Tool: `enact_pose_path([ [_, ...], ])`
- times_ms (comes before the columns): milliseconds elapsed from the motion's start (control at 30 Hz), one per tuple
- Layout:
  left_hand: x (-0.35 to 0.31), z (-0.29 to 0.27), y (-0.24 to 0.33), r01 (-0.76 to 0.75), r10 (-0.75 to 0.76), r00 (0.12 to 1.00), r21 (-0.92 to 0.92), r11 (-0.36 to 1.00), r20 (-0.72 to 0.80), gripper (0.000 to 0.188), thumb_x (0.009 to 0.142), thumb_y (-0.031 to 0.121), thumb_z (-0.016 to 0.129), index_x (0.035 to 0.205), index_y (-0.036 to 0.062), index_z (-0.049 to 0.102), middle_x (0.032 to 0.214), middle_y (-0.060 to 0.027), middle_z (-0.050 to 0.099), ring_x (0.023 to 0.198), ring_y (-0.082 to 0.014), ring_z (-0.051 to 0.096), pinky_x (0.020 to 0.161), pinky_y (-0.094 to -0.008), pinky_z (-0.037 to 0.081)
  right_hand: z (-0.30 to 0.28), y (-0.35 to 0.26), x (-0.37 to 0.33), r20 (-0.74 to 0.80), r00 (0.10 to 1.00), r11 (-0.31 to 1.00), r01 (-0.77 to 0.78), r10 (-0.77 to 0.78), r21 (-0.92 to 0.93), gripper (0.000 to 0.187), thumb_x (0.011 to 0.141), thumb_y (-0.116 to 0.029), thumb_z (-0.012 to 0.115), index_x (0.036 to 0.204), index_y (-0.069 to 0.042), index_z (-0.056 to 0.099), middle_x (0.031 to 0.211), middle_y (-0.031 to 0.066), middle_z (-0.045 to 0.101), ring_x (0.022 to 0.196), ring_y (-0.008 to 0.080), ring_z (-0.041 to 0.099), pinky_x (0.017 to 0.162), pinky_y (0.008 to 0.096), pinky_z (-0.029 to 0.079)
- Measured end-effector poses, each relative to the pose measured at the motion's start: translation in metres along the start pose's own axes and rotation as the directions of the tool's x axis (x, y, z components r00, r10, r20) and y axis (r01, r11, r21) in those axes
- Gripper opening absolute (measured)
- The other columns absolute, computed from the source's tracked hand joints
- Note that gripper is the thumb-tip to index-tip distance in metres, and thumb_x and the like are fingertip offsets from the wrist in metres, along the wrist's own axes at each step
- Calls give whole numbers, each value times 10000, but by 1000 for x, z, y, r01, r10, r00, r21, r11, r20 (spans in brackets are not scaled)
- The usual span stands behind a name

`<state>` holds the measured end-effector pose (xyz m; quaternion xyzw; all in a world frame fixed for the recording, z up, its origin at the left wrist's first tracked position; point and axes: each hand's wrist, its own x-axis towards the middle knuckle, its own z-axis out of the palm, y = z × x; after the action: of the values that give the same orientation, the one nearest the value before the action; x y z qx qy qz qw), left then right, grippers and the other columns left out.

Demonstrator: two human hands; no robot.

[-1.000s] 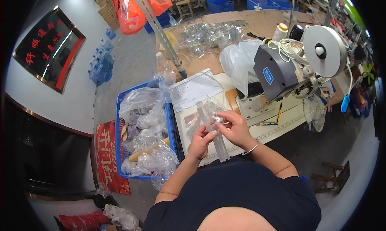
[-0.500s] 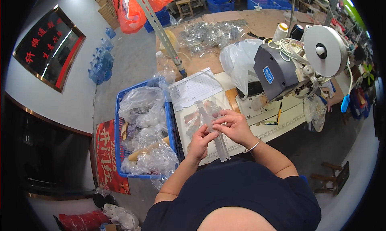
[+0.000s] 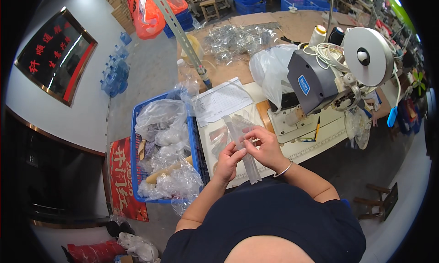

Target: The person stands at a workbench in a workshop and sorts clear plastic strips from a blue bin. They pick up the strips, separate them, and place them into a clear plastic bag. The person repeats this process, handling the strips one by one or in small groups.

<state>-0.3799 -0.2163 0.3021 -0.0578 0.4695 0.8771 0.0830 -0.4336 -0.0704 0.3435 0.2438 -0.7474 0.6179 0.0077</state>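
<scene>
A long, narrow strip of clear, greyish plastic (image 3: 250, 166) runs from the tabletop toward my body, tilted slightly. My left hand (image 3: 228, 162) grips its left edge, thumb and fingers pinched together. On the opposite edge, my right hand (image 3: 265, 147) pinches the same strip near its middle, with a bangle on that wrist. Both hands are close together above the front edge of the white sewing table (image 3: 313, 146). More clear plastic pieces (image 3: 219, 137) lie beyond and to the left of my fingers. What sits right between the fingertips is too small to make out.
A blue basket (image 3: 132, 139) full of plastic bags stands left of the table. To the right is a sewing machine (image 3: 313, 82) with a large white reel (image 3: 366, 75). Printed paper (image 3: 224, 99) lies behind my hands; a pen (image 3: 317, 128) rests rightward. A slanted metal post (image 3: 180, 34) rises beyond.
My right hand has shifted very slightly to the right and down, its fingers bent a little more. The left hand and the strip stay nearly in place.
</scene>
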Motion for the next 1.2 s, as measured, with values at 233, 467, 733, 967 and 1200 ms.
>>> enact_pose_path([
  [233,1,1,0,15,-15,1000,-14,1000,-5,382,833,41,583,1201,20,485,1029,-48,588,939,-100,550,875,-265,423,-1,1,2,-58,998,999,42,-40,27,95,755,1,605,842,-5,642,1248,163,457,895,191,616,619,244,553],
  [467,2,-1,-2,3,-3,1000,-19,1000,14,343,842,53,580,1174,24,498,992,-41,590,913,-89,544,850,-255,423,-10,-1,9,105,994,999,8,-13,51,171,725,7,664,893,-14,691,1311,170,404,934,202,616,663,257,569],
  [733,2,-3,-3,23,-23,999,15,1000,48,370,847,62,565,1204,13,480,1074,-61,569,1001,-118,525,898,-275,404,-11,-4,7,101,995,996,-32,23,87,149,721,-16,691,870,-2,691,1295,169,423,897,200,629,663,260,568],
  [967,3,0,-3,11,-12,1000,35,999,21,357,847,73,580,1189,16,497,1023,-52,589,955,-103,538,880,-268,404,-10,-3,8,72,997,1000,21,-21,5,146,710,-16,672,853,3,693,1255,166,466,849,187,634,655,254,559],
  [1200,6,-2,-7,2,-3,1000,54,999,19,357,843,71,588,1187,19,507,1010,-49,597,939,-103,547,869,-257,411,-10,3,8,78,997,1000,1,-3,23,142,713,-31,663,847,-3,698,1220,155,496,808,184,638,672,257,544],
])
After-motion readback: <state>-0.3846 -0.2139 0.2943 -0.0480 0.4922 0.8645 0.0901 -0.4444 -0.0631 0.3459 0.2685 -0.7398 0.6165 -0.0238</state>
